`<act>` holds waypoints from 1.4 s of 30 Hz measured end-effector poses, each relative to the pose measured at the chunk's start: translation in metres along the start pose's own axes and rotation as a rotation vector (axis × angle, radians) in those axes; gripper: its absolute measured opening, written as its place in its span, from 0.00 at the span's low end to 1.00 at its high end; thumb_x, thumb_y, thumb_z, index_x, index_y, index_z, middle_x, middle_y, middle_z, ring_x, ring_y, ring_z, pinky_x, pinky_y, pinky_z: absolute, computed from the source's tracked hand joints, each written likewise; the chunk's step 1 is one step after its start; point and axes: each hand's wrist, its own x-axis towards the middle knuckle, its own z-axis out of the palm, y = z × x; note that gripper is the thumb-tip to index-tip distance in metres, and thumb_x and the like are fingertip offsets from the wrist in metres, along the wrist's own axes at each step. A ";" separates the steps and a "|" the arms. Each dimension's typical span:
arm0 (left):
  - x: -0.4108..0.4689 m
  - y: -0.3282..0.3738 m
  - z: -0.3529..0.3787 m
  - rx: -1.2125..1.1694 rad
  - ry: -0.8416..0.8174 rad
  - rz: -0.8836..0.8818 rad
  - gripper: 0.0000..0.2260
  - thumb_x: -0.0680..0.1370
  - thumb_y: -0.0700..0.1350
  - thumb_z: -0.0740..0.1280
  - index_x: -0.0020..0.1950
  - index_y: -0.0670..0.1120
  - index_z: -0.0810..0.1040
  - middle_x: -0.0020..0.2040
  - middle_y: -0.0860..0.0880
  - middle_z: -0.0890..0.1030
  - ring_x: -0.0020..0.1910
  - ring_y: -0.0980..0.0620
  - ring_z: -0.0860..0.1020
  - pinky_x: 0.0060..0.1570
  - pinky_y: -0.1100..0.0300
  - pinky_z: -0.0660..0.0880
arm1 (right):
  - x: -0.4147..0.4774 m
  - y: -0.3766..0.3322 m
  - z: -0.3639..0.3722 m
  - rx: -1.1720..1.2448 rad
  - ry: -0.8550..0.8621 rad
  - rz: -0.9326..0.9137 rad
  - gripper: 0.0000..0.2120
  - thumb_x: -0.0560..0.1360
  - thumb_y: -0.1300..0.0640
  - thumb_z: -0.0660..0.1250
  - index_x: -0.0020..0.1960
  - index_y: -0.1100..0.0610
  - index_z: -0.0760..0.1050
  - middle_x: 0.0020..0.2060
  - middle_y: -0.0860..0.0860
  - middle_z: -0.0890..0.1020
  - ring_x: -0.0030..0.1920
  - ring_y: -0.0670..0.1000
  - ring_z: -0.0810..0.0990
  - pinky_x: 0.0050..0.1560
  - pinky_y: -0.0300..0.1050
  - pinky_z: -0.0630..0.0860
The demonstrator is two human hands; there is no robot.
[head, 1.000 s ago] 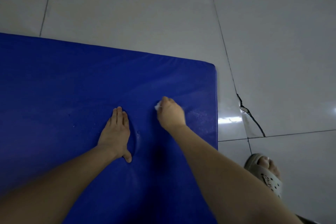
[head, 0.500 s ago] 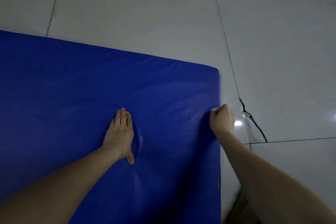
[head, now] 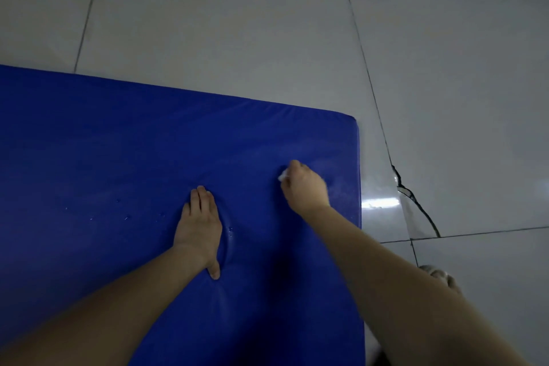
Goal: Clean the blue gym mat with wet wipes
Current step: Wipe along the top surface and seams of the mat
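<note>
Left hand (head: 200, 224) flat, denting mat (head: 118, 142) on floor (head: 267, 38); right hand (head: 306, 186) bunches wipe (head: 282, 176) near right edge; risk: small wad may miss patches or slip.

Grey glossy floor tiles (head: 237, 38) w/ cracked tile (head: 416, 193) at right, dim light.

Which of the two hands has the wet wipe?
The right hand, curled round the white wipe; the left hand presses flat on the mat.

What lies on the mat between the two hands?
Head view: only bare blue mat, dented beside the flat left hand; the right hand grips a white wipe.
</note>
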 end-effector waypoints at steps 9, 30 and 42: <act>0.015 -0.038 -0.060 0.209 0.084 0.255 0.39 0.60 0.72 0.76 0.61 0.48 0.77 0.59 0.49 0.75 0.53 0.50 0.72 0.57 0.55 0.73 | -0.022 0.110 -0.034 0.059 0.144 0.368 0.09 0.81 0.53 0.59 0.48 0.58 0.67 0.44 0.57 0.79 0.39 0.57 0.75 0.39 0.49 0.70; 0.065 -0.045 -0.052 -0.105 0.103 0.051 0.75 0.56 0.67 0.82 0.80 0.40 0.33 0.80 0.33 0.35 0.80 0.32 0.41 0.77 0.41 0.58 | 0.035 -0.013 -0.004 0.050 0.099 0.129 0.11 0.84 0.50 0.58 0.55 0.58 0.71 0.48 0.53 0.79 0.41 0.52 0.75 0.39 0.46 0.70; 0.069 -0.044 -0.051 -0.121 0.104 0.040 0.76 0.55 0.66 0.83 0.80 0.40 0.32 0.79 0.33 0.35 0.80 0.32 0.41 0.78 0.41 0.57 | 0.041 0.063 -0.034 0.166 0.211 0.592 0.08 0.82 0.57 0.56 0.57 0.60 0.69 0.52 0.59 0.79 0.46 0.59 0.77 0.44 0.48 0.69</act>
